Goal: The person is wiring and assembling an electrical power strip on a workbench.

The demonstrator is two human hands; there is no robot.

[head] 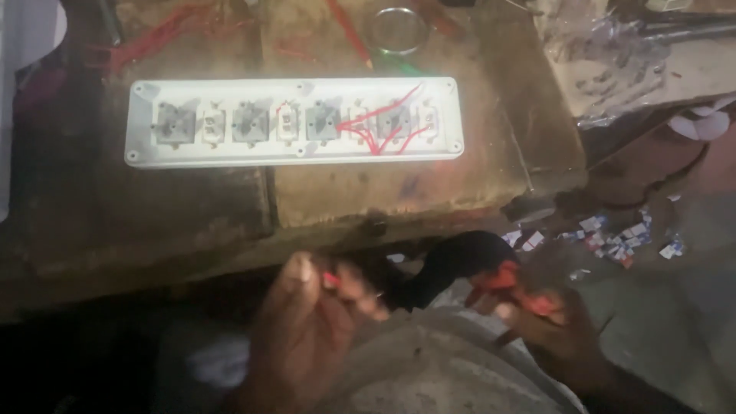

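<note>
Pinched in the fingertips of the left hand [303, 330] is a short length of bright red insulated wire [331, 280]. The right hand [556, 333] grips a tool with red handles [512, 285], and a black sheathed cable [452, 264] runs dark between the two hands. Beyond both hands lies a long white plastic socket board [294, 120], its sockets grey, with thin red wires [383, 126] crossing the end nearer the right hand. It rests on a worn brown wooden bench [383, 192]. Past the right hand, small scraps of blue, white and red paper [617, 238] speckle the grey floor.
</note>
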